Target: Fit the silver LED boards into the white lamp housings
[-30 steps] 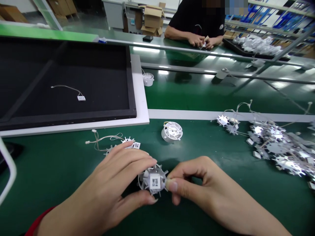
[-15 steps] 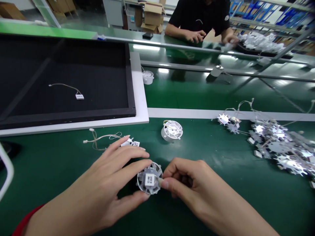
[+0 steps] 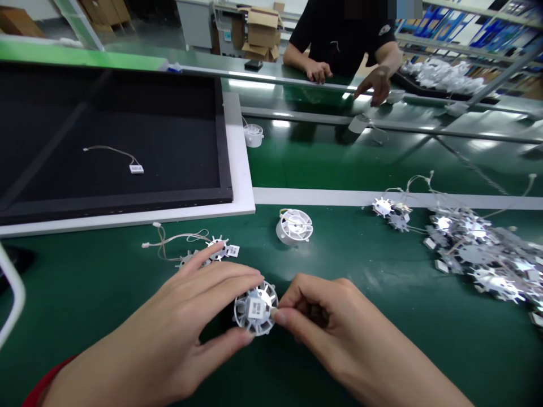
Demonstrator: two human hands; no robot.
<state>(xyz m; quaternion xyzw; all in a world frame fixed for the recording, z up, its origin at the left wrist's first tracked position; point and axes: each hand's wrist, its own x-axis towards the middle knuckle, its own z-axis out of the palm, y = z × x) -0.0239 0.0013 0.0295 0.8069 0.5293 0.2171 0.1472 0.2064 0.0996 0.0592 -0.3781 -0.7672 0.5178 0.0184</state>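
My left hand (image 3: 182, 316) grips a round white plastic housing (image 3: 237, 325) by its rim, thumb below and fingers above. Inside that ring sits a shiny metal spoked plate (image 3: 268, 293) with a white printed label (image 3: 256, 308). My right hand (image 3: 322, 316) is closed in a pinch at the ring's right edge; what lies between thumb and forefinger is hidden. Beyond my left fingers lie metal spoked plates (image 3: 217, 249) with thin white wires and connectors, partly covered by that hand. Another white round housing (image 3: 294, 227) stands farther back on the green table.
A heap of spoked metal plates (image 3: 479, 253) with wires lies at right. At left is a black panel (image 3: 169, 141) with a white border, a small wired part (image 3: 136, 169) on it. A person (image 3: 339, 42) works across the rails, near another white housing (image 3: 253, 135).
My hands stay almost in place, with the housing tilted slightly and its metal plate catching more light. Across the table, the person's hand has moved toward a white part.
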